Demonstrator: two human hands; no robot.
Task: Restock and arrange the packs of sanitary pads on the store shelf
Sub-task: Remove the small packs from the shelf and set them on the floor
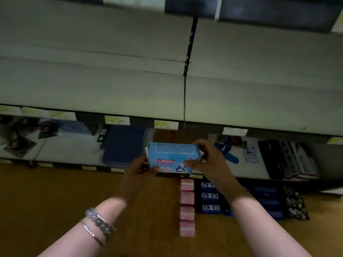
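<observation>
1. Grey shelf (92,86) stretches above the blue pack (172,156).
2. Pink packs (187,206) lie in a row just below the blue pack.
3. The blue pack (slightly tilted) is gripped at its ends by left hand (138,169) and right hand (207,158).

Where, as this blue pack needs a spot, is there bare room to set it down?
For the blue pack: the wide grey shelf above the price tags is bare on both sides of the black upright. The wooden surface left of the pink packs is free too. Right of them, dark blue packs crowd it.
</observation>
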